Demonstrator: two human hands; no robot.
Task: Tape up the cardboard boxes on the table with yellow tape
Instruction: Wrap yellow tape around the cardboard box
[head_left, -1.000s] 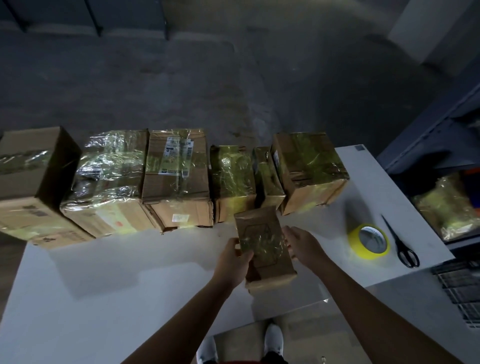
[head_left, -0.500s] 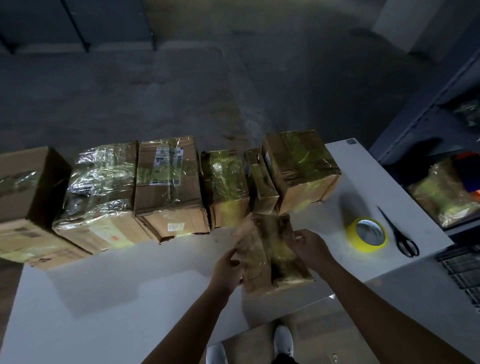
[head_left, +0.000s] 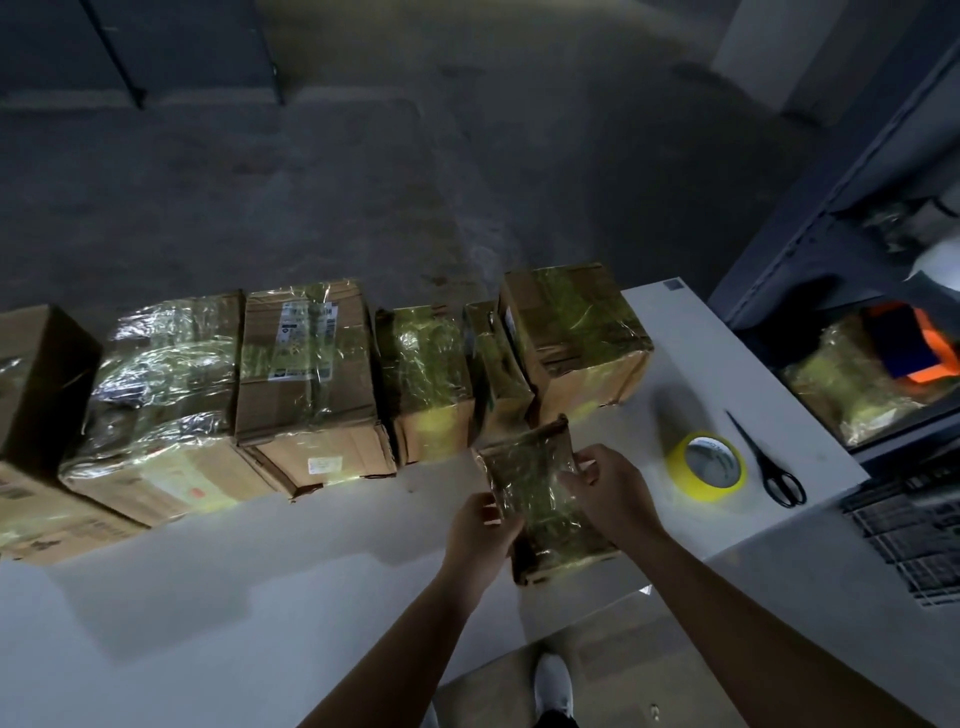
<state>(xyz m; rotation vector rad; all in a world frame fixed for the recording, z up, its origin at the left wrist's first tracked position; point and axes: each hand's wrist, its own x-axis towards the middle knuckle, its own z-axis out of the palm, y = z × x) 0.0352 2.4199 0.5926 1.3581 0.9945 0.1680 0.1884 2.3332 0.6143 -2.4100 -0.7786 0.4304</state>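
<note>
Snugly between left hand (head_left: 480, 530) and right hand (head_left: 615, 493) — small taped box (head_left: 543, 506).

I'm holding small box (head_left: 540, 499), glossy with yellow tape, tilted at table (head_left: 260, 571) near edge; row of taped boxes (head_left: 306, 384) behind, yellow tape roll (head_left: 707, 467) flat right.

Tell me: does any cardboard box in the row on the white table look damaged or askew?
The brown cardboard box with the white label, third from the left, has a crushed, splaying bottom edge in front. The large yellow-taped cardboard box at the right end sits turned against the row.
</note>
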